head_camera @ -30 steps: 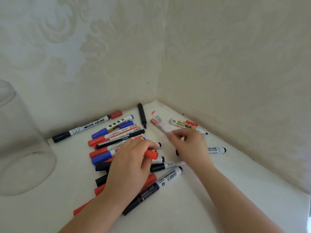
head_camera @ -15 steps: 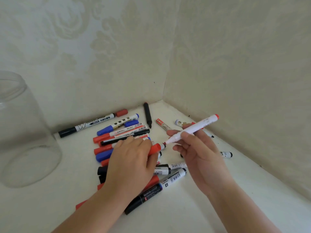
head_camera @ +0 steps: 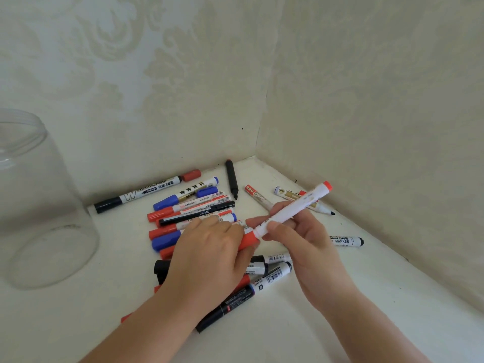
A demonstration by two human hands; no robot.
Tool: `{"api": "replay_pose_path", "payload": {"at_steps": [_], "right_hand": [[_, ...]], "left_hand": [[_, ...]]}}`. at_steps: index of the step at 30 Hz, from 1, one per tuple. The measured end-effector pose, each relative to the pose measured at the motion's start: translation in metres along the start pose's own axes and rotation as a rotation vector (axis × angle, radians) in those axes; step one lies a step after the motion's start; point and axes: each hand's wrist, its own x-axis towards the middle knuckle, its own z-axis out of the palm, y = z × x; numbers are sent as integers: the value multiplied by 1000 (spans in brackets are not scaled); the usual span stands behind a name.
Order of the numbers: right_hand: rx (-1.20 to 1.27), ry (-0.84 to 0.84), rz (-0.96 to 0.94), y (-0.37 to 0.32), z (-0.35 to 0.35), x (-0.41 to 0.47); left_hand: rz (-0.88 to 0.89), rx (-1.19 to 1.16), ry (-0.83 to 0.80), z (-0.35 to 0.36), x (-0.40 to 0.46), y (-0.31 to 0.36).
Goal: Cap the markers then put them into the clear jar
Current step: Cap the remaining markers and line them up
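Over the marker pile (head_camera: 193, 213), left hand (head_camera: 209, 255) gripping half-hidden red cap (head_camera: 248, 241), right hand (head_camera: 301, 239) fingers pinching white marker (head_camera: 296, 208).

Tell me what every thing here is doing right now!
clear jar: upright, nothing inside.
white marker: lifted, tilted, meeting its cap.
red cap: against that marker's lower end.
right hand: holds the white marker.
left hand: holds the red cap.
marker pile: lying flat.
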Motion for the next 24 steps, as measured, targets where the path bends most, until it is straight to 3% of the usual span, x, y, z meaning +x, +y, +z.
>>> {"api": "replay_pose_path", "payload": {"at_steps": [3, 7, 12, 24], "right_hand": [[-68, 47, 28, -1, -4, 2], [14, 163, 100, -4, -8, 3], [98, 138, 95, -2, -4, 2], [137, 112, 171, 3, 9, -5]], "left_hand": [[54, -34, 75, 3, -2, -2], [142, 25, 112, 3, -3, -1], [250, 85, 79, -4, -8, 9], [259, -29, -3, 0, -17, 9]]}}
